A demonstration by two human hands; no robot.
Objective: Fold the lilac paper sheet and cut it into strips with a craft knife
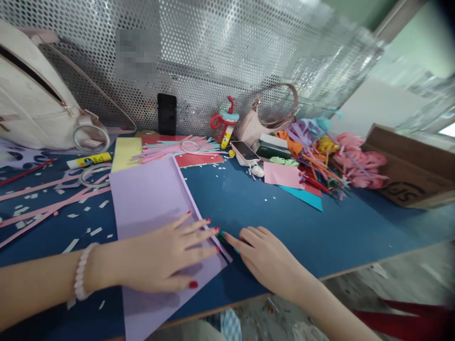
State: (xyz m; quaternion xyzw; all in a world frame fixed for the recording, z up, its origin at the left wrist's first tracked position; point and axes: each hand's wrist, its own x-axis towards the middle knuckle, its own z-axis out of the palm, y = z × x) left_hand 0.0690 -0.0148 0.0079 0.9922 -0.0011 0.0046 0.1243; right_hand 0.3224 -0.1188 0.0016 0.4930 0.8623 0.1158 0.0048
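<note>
A folded sheet of lilac paper (149, 199) lies on the blue table (320, 237), one end hanging over the near edge. My left hand (167, 258) lies flat on the sheet, fingers spread, pressing it down. My right hand (265, 255) rests beside it on the table with the fingers curled and the forefinger stretched to the sheet's right edge, where it meets my left fingertips. A bead bracelet (81, 279) circles my left wrist.
Pink paper strips (53, 203) and scraps litter the left side, with a glue stick (88, 161) and tape ring (93, 174). A white bag (31, 104), dark phone (167, 113), pink purse (263, 121), paper-craft pile (327, 156) and cardboard box (408, 170) line the perforated metal back wall.
</note>
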